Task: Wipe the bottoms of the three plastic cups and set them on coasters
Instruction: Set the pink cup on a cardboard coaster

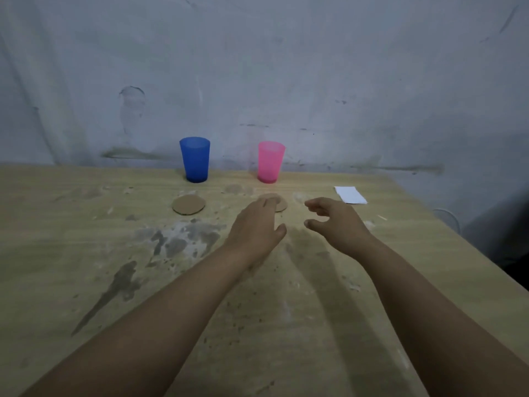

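Note:
A blue plastic cup (195,159) and a pink plastic cup (270,162) stand upright at the back of the wooden table (86,267), close to the wall. In front of the blue cup lies a round cardboard coaster (188,205). A second coaster (281,205) lies in front of the pink cup, half hidden under the fingers of my left hand (255,227), which reaches flat over it. My right hand (335,219) hovers beside it with fingers loosely curled, holding nothing. A folded white tissue (350,194) lies to the right.
The tabletop is stained with grey smears at the left and middle. A small thin stick (382,217) lies near the right edge. The table's right edge slants away at the right, and a scuffed wall stands right behind the cups.

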A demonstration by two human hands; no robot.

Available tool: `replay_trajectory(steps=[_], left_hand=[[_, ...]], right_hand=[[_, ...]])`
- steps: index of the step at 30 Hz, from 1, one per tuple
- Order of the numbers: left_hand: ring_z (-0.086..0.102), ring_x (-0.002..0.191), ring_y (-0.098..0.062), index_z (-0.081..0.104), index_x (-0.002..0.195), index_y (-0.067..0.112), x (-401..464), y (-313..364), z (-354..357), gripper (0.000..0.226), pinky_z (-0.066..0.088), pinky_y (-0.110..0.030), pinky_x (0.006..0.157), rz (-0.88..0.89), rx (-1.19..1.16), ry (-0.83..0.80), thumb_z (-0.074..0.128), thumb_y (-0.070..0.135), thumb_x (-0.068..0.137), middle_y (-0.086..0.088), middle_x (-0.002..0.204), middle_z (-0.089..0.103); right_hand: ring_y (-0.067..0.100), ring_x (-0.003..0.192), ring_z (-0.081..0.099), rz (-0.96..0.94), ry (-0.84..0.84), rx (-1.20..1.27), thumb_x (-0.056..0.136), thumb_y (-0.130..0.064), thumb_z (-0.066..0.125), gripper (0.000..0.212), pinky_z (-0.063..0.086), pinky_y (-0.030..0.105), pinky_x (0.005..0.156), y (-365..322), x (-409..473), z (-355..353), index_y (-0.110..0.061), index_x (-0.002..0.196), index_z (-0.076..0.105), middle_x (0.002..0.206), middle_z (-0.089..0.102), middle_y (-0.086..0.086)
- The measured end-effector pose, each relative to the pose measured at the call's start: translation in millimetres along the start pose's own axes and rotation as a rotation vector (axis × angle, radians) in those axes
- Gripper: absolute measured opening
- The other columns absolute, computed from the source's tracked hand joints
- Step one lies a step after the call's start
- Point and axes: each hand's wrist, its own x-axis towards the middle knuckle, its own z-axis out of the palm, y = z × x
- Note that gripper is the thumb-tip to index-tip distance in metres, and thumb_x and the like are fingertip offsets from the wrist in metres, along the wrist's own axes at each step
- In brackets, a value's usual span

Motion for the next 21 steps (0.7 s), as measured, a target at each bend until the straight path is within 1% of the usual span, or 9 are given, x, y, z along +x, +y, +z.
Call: replay_trajectory(steps=[3,5,8,10,12,15,18,21], left_hand=[[0.042,0.128,-0.018,0.037,0.14,0.019,14.4,-10.4,12.2,0.059,0.035,-0.03,0.102,-0.045,-0.026,0.013,0.058,0.031,0.087,0.001,0.142,0.044],[0.042,0.127,-0.017,0.038,0.139,0.021,26.9,-20.7,21.3,0.059,0.034,-0.027,0.1,-0.08,-0.048,0.022,0.059,0.034,0.086,0.002,0.141,0.045],[0.042,0.126,-0.014,0.039,0.137,0.024,45.9,-38.6,34.1,0.064,0.032,-0.024,0.096,-0.133,-0.091,0.03,0.061,0.045,0.081,0.004,0.139,0.046],[0.04,0.129,-0.013,0.039,0.138,0.024,57.9,-49.7,41.7,0.074,0.035,-0.027,0.102,-0.183,-0.113,0.023,0.061,0.056,0.076,0.004,0.141,0.044],[0.039,0.131,-0.014,0.038,0.139,0.023,66.8,-58.8,48.3,0.083,0.036,-0.034,0.107,-0.222,-0.121,-0.005,0.06,0.066,0.072,0.002,0.145,0.042],[0.033,0.136,-0.016,0.033,0.142,0.021,79.7,-72.0,58.1,0.096,0.03,-0.033,0.11,-0.222,-0.15,-0.027,0.065,0.068,0.065,0.0,0.149,0.037],[0.026,0.14,-0.015,0.026,0.145,0.023,87.0,-78.5,64.6,0.108,0.028,-0.037,0.113,-0.23,-0.166,-0.049,0.066,0.074,0.059,0.002,0.153,0.03],[0.022,0.141,-0.013,0.021,0.146,0.026,91.8,-81.7,69.6,0.116,0.025,-0.036,0.114,-0.238,-0.193,-0.035,0.064,0.08,0.053,0.004,0.154,0.026]], right_hand=[[0.011,0.115,0.055,0.011,0.003,0.012,0.082,-0.018,0.068,0.044,0.035,0.017,0.087,8.5,19.8,10.0,-0.017,0.125,0.056,0.125,0.061,0.002],[0.012,0.115,0.055,0.018,0.024,0.023,0.082,-0.018,0.067,0.044,0.035,0.016,0.086,13.6,36.7,19.8,-0.016,0.125,0.056,0.124,0.062,0.001],[0.014,0.114,0.056,0.022,0.076,0.06,0.082,-0.015,0.066,0.041,0.036,0.016,0.087,20.9,59.1,39.1,-0.016,0.123,0.058,0.123,0.063,0.002],[0.014,0.114,0.056,0.024,0.102,0.094,0.082,-0.013,0.065,0.041,0.037,0.016,0.087,26.0,72.7,53.2,-0.016,0.122,0.059,0.123,0.063,0.001],[0.015,0.115,0.056,0.026,0.116,0.126,0.081,-0.013,0.063,0.043,0.037,0.017,0.087,30.2,83.7,65.3,-0.018,0.123,0.058,0.125,0.062,-0.001],[0.017,0.118,0.053,0.037,0.118,0.191,0.081,-0.011,0.063,0.052,0.041,0.023,0.09,37.7,106.9,79.8,-0.019,0.131,0.049,0.131,0.057,-0.001],[0.015,0.116,0.051,0.054,0.125,0.281,0.082,-0.012,0.064,0.06,0.041,0.024,0.088,42.7,132.3,88.6,-0.022,0.136,0.04,0.136,0.051,-0.001],[0.017,0.122,0.047,0.086,0.147,0.336,0.081,-0.016,0.068,0.069,0.039,0.026,0.094,47.2,163.7,95.2,-0.02,0.14,0.033,0.142,0.045,0.001]])
